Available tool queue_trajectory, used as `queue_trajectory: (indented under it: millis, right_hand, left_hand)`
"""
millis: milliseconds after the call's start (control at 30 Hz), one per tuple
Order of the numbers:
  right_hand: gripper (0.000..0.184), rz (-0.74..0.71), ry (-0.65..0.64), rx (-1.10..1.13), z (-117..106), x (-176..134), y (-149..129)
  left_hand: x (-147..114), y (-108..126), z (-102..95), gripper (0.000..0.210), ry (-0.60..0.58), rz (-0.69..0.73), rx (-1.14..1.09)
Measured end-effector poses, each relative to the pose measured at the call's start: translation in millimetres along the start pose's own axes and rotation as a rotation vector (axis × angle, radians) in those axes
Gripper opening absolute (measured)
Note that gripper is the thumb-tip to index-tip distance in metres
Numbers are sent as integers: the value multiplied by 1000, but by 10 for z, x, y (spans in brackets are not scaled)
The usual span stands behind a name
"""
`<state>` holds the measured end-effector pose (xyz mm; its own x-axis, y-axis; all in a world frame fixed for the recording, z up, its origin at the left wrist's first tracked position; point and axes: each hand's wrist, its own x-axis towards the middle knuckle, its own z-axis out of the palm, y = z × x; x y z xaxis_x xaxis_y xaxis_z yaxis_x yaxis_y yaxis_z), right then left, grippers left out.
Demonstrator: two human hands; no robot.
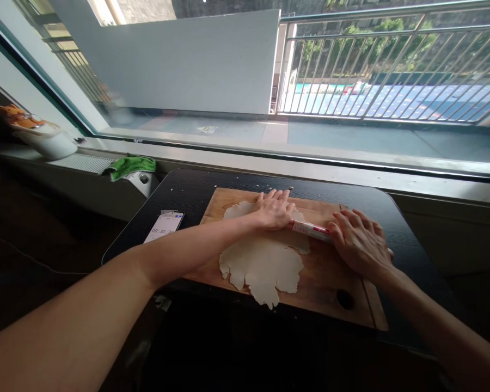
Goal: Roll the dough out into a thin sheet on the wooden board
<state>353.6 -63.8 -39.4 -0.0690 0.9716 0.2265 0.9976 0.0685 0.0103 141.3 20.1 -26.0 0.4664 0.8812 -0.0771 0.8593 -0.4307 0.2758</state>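
A thin, flat sheet of pale dough (pixel 261 261) with ragged, cracked edges lies on the wooden board (pixel 322 291). A rolling pin with a red and white printed wrap (pixel 312 231) lies across the dough's right part. Over its left end is my left hand (pixel 274 209), fingers pointing away from me, covering that end. My right hand (pixel 360 239) holds the right end, its thumb along the near side and its fingers over the top. Both palms bear down on the pin, whose ends are hidden beneath them.
The board rests on a black table (pixel 122 247), with small white crumbs near its far edge. A phone (pixel 164 226) showing a timer lies left of the board. Beyond are a window sill, a green cloth (pixel 131 165) and a white pot (pixel 49 142).
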Motion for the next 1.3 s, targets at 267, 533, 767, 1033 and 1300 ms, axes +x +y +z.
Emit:
queue_trajectory:
  millis: [267,533,767,1033,1300]
  right_hand:
    - [51,97,-42,104,8,143,11]
    - [53,11,37,77,111,174,83]
    - [48,-80,-69,49,-32,21,45]
    - [58,168,-71,-6,-10,554,63]
    - [51,-129,36,-33,7,33,32]
  left_hand:
    - [72,-6,-80,67,20,-2,45]
    - [100,-61,-91,59,20,48,71]
    - [-162,-26,-124,57,-19,172,66]
    - [390,-77,-185,55,97,19,89]
    - [-126,-72,-29,54,78,277,106]
